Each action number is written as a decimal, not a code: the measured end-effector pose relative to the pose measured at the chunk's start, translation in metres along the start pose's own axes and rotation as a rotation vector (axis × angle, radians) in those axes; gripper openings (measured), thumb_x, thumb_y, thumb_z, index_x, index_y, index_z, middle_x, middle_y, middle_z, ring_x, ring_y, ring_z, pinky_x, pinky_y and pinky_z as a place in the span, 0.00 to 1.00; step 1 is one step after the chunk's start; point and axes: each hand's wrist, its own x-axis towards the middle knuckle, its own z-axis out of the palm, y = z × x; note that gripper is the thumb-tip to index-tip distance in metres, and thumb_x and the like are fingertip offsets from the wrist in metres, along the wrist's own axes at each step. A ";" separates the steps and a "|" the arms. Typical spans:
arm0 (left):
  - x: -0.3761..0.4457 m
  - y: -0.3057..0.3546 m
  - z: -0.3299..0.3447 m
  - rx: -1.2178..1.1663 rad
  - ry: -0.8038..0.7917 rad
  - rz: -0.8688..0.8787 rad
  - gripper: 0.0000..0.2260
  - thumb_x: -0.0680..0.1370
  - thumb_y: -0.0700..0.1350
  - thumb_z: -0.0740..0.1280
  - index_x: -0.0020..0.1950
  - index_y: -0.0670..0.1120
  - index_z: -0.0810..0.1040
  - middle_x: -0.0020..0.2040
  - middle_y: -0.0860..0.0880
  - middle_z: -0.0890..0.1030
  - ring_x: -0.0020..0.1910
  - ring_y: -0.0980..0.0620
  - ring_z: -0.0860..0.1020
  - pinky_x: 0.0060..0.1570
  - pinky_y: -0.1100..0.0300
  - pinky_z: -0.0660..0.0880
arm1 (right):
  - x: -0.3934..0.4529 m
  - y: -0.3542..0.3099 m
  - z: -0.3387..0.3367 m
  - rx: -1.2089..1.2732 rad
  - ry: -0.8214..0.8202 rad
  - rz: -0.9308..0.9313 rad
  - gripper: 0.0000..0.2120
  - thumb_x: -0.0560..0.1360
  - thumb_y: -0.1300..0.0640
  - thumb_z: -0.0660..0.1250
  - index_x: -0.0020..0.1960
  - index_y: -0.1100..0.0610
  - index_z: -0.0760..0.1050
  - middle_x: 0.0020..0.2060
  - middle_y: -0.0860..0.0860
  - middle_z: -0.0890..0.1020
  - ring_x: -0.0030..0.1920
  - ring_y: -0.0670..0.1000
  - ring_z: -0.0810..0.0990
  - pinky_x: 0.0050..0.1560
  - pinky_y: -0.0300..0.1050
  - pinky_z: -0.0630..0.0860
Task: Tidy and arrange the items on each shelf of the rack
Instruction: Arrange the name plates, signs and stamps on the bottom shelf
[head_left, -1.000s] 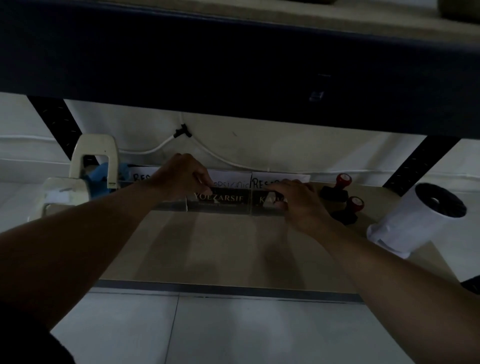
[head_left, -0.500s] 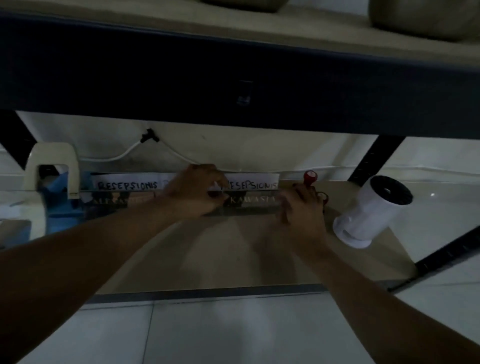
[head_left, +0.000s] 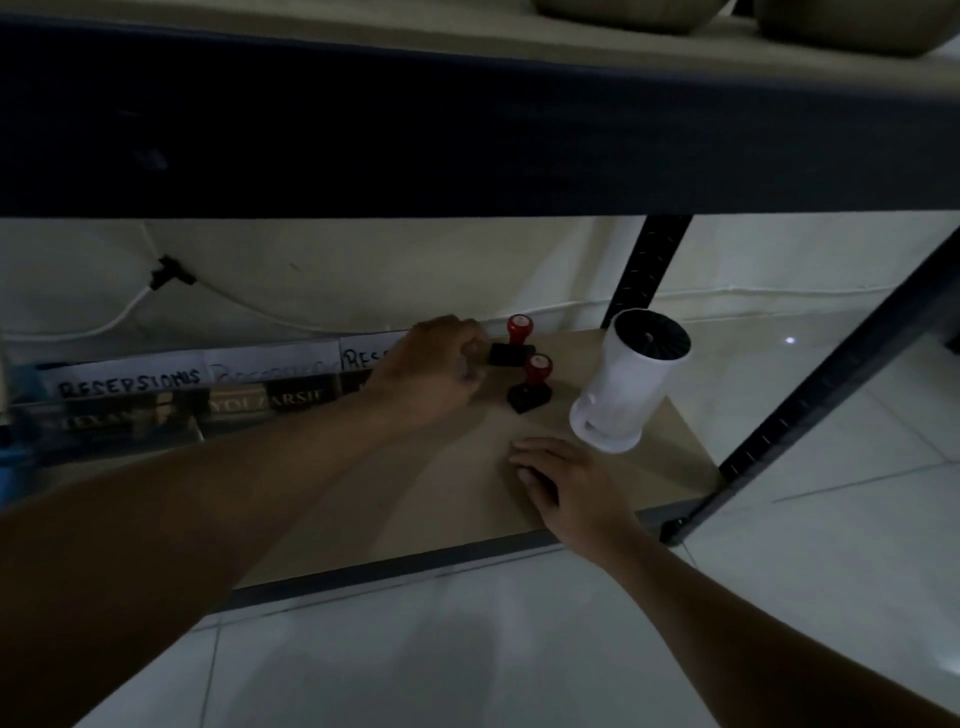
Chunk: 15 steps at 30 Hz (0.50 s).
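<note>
My left hand (head_left: 436, 371) is at the back of the bottom shelf (head_left: 467, 499), fingers curled, knuckles right against the black base of the rear stamp (head_left: 514, 343). I cannot tell whether the fingertips have closed on that base or only touch it; they are hidden behind my own knuckles and blurred. My right hand (head_left: 566, 480) lies flat on the shelf board near the front edge, fingers relaxed and spread, holding nothing, just in front of the white fan (head_left: 628, 379).

The two stamps stand close together at the back right of the shelf, the front stamp (head_left: 532, 387) just beside the rear one and a little nearer to me, both between the row of name plates (head_left: 265, 402) and the fan. The plates run along the back to the left, with paper "RESEPSIONIS" labels (head_left: 130, 376) standing behind them.

I judge the stamps light, hard and top-heavy: a broad black base under a narrow neck and a red knob. Pushed at the knob they may tip, so I would pinch the neck or take the base by its sides. The fan looks like hollow plastic, light and smooth; I would take it round the body. The plates look like stiff acrylic, slippery and prone to toppling in a row.
</note>
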 end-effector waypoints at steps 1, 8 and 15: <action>0.008 0.003 0.000 0.012 0.019 0.009 0.15 0.75 0.45 0.72 0.62 0.48 0.80 0.52 0.49 0.79 0.49 0.50 0.78 0.47 0.59 0.73 | 0.001 0.001 -0.001 0.001 -0.005 0.009 0.10 0.79 0.58 0.69 0.59 0.55 0.84 0.59 0.49 0.83 0.58 0.50 0.81 0.59 0.47 0.79; 0.079 0.010 0.011 0.004 -0.186 -0.054 0.26 0.79 0.44 0.71 0.76 0.53 0.70 0.68 0.46 0.76 0.60 0.51 0.75 0.59 0.58 0.72 | 0.022 -0.015 0.003 0.037 0.068 0.273 0.15 0.81 0.62 0.63 0.67 0.57 0.72 0.54 0.53 0.75 0.37 0.46 0.74 0.38 0.43 0.74; 0.102 0.006 0.046 0.027 -0.164 -0.124 0.19 0.73 0.41 0.76 0.63 0.49 0.82 0.61 0.46 0.82 0.56 0.45 0.81 0.56 0.56 0.77 | 0.038 -0.027 0.013 0.129 0.075 0.452 0.31 0.78 0.65 0.65 0.77 0.56 0.55 0.72 0.58 0.58 0.61 0.56 0.75 0.51 0.42 0.73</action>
